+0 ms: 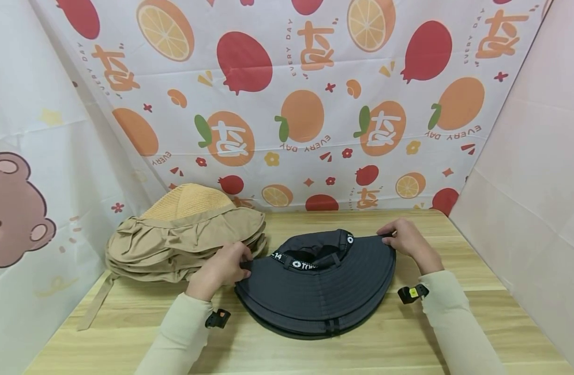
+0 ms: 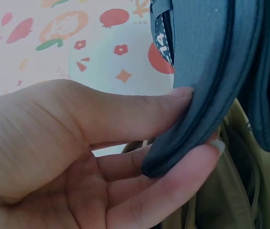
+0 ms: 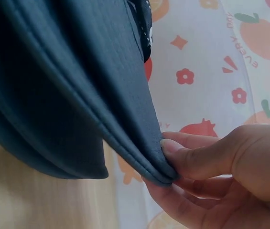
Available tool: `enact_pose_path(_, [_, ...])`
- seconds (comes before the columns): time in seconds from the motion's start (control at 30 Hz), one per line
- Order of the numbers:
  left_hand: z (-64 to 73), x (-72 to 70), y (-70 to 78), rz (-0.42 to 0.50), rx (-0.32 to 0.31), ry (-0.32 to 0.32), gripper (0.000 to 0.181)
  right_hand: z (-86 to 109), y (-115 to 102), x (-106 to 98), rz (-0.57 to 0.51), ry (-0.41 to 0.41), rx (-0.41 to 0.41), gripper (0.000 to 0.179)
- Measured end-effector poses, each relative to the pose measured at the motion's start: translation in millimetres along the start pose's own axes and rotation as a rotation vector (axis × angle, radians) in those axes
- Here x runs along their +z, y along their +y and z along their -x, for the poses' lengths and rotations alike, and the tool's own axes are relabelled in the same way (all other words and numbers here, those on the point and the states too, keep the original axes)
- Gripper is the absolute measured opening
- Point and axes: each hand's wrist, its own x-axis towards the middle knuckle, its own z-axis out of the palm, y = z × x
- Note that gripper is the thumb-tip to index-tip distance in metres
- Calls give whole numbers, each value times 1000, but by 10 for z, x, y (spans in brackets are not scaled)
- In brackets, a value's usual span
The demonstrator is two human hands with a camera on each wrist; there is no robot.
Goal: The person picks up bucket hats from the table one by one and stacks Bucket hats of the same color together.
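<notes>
A dark grey wide-brimmed sun hat, its inner band printed with white letters, is in front of me in the head view. My left hand pinches the left end of its brim between thumb and fingers. At the opposite end, my right hand pinches the brim's right corner. Below the held brim, the right wrist view shows another dark brim hanging apart from it. From the left wrist, the thumb presses on top of the dark brim edge, fingers beneath.
To the left lies a pile of khaki ruffled-brim hats with a straw-coloured crown on top. A khaki strap trails from it onto the wooden table. A fruit-print curtain hangs behind.
</notes>
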Motion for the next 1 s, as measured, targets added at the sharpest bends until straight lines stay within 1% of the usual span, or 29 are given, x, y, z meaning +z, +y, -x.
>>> enact_pose_path(0.23, [-22, 31, -12, -35, -7, -13, 28, -13, 14, 57, -8, -13, 0, 20])
enact_pose_path(0.4, [-18, 35, -6, -49, -5, -13, 27, -31, 67, 112, -13, -1, -5, 19])
enact_pose_path(0.67, [-8, 64, -12, -59, -21, -20, 29, -43, 140, 190, -11, 17, -28, 17])
enact_pose_path(0.87, [-4, 68, -14, -69, -15, -10, 29, -56, 129, 200, -6, 29, -34, 17])
enact_pose_path(1.0, [-4, 61, -2, -75, -34, -10, 30, -59, 120, 189, 4, 22, -31, 17])
